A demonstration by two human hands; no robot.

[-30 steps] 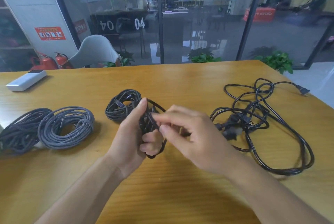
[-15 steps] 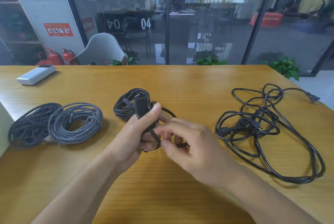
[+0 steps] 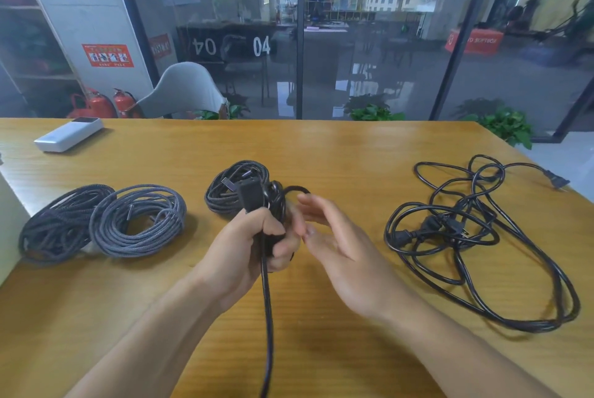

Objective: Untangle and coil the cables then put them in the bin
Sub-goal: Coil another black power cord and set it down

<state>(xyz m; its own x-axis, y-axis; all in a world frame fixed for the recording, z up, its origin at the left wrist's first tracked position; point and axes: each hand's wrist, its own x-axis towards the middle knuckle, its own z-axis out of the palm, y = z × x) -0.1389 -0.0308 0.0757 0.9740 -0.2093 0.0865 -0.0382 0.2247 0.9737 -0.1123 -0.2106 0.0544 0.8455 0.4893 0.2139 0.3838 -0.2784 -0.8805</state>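
Left hand (image 3: 247, 246) grips black cable (image 3: 266, 301) bundle above counter (image 3: 337, 153), loose end trailing toward camera. Right hand (image 3: 347, 256) open beside it, fingers relaxed, holding nothing. Tangled cables (image 3: 475, 237) lie right; three coils (image 3: 138, 219) left.

A single wide-angle head-worn camera looks forward and down across a wooden table (image 3: 353, 153), close above the person's left hand (image 3: 247, 249) and right hand (image 3: 347, 262), with both forearms entering from the bottom edge. The view faces a glass wall (image 3: 369, 44) beyond the table's far edge, straight lines bowing toward the frame's sides.
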